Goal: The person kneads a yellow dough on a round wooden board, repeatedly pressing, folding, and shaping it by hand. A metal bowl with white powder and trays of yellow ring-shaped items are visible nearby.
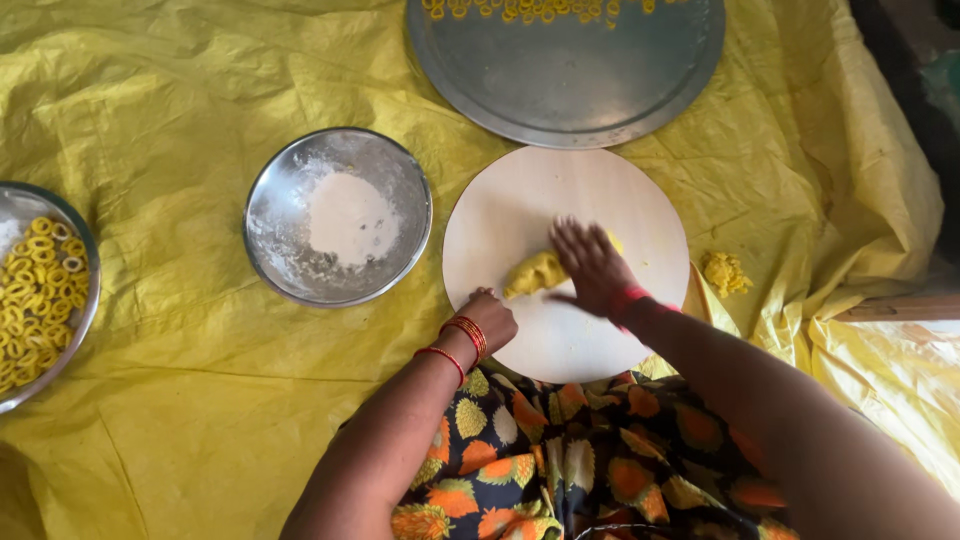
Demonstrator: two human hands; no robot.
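Note:
A round pale wooden board (520, 195) lies on a yellow sheet in front of me. On it sits a lump of yellow dough (535, 273). My right hand (592, 268) lies flat on the dough's right part, fingers spread. My left hand (487, 316) rests at the board's near-left edge, fingers curled, just below the dough's left end; red bangles circle that wrist. Whether the left fingers touch the dough is hidden.
A steel bowl (275, 235) of white flour sits left of the board. A big steel plate (570, 80) with small yellow rings lies beyond it. Another bowl (85, 300) of rings is at far left. Yellow dough scraps (724, 271) lie right of the board.

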